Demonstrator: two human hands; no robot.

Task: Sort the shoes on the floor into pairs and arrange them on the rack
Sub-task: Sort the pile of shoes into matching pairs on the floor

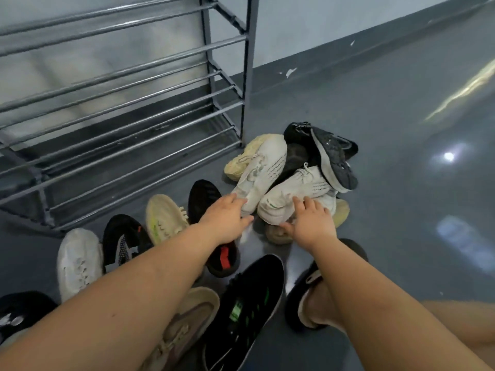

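Grey metal rack (128, 108) fills upper left of frame, shelves bare. Shoe pile sits centre frame by the rack's right leg. Left hand (226, 219) rests fingers on toe of one white sneaker (261, 172), fingers fairly straight, not gripping. Right hand (312, 223) lies spread on second white sneaker (297, 192), thumb under its toe; grip unclear. Black shoe (334, 156) lies sole-up at pile's right. More loose shoes lower left.
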